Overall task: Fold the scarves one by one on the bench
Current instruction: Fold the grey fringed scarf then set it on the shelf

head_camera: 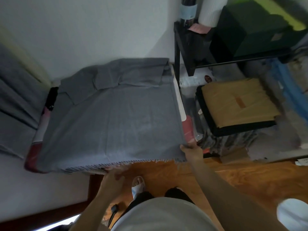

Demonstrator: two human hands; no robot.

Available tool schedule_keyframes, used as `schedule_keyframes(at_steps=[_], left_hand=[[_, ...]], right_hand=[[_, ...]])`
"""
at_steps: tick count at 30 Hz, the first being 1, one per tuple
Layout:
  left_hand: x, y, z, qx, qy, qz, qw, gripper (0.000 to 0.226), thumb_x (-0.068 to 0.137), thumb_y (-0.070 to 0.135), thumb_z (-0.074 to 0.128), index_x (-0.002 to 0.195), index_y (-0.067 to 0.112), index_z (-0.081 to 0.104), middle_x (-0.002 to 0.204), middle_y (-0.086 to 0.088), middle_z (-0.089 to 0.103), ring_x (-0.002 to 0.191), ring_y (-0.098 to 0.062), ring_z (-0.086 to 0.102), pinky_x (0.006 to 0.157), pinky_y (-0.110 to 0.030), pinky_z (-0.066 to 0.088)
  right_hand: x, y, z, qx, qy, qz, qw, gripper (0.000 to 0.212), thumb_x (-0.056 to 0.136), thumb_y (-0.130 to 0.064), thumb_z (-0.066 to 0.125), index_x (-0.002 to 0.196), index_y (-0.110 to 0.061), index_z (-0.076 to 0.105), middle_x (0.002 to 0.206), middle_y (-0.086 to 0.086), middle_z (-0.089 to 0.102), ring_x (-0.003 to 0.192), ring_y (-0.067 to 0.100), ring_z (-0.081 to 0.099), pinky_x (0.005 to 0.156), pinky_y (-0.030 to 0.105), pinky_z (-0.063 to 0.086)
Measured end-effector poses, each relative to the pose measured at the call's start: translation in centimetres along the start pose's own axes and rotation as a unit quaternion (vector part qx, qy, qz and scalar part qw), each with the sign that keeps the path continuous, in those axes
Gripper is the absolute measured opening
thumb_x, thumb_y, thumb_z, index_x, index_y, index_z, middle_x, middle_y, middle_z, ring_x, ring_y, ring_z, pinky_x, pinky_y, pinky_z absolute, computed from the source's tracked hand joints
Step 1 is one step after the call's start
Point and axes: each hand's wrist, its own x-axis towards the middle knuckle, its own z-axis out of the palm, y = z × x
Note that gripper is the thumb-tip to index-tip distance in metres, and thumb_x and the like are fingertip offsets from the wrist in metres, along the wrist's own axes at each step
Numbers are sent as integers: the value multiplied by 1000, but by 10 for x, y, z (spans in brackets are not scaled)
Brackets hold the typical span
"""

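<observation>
The grey scarf (108,117) lies spread over the bench (179,100), fringe at 6 o'clock. The right hand (191,151) pinches its corner at 3 o'clock. The left hand (113,176) is at the fringe edge; its grip I cannot tell because of blur.

Both hands, left hand (113,176) and right hand (191,150), grip the grey scarf (113,124) at its fringed near edge on the bench (180,104)

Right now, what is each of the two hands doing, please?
Left hand: grips the fringed near edge of the grey scarf.
Right hand: grips the scarf's near right corner.
</observation>
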Motion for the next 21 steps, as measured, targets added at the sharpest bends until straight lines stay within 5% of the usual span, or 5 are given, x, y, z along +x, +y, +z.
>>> schedule_keyframes(at_steps=[5,9,13,16,21], left_hand=[[-29,50,-2,-42,32,-1,999,44,78,12,54,111,31,77,108,14,75,99,-2,70,91,-33,57],[-37,82,0,-42,-1,-2,999,34,72,21,51,96,21,75,98,1,75,96,-23,71,81,-35,55],[-39,123,-11,19,11,33,999,12,96,15,57,96,16,69,100,1,67,93,-17,66,74,-28,50],[-8,164,-30,64,12,99,993,21,102,20,55,121,21,64,119,5,56,111,-16,57,93,-27,46],[91,265,-55,187,-13,282,941,24,100,9,52,115,4,70,119,-17,66,110,-33,61,95,-35,46]], right_hand=[[-9,-5,5,-9,-87,-27,996,37,91,-21,73,118,4,67,111,8,68,98,28,65,84,32,50],[-8,-10,7,-54,-39,-34,997,40,90,-21,74,121,3,66,117,14,68,110,33,64,95,40,52],[-4,-7,-3,-70,-52,-41,995,32,92,-14,71,120,2,67,108,12,68,106,32,65,93,36,52],[-4,-6,-8,-99,-70,-61,991,11,96,-11,64,99,-3,71,86,6,67,79,22,64,69,23,50],[8,1,-1,-222,-41,-91,970,45,98,-17,60,56,-13,45,58,2,46,55,13,46,52,25,31]])
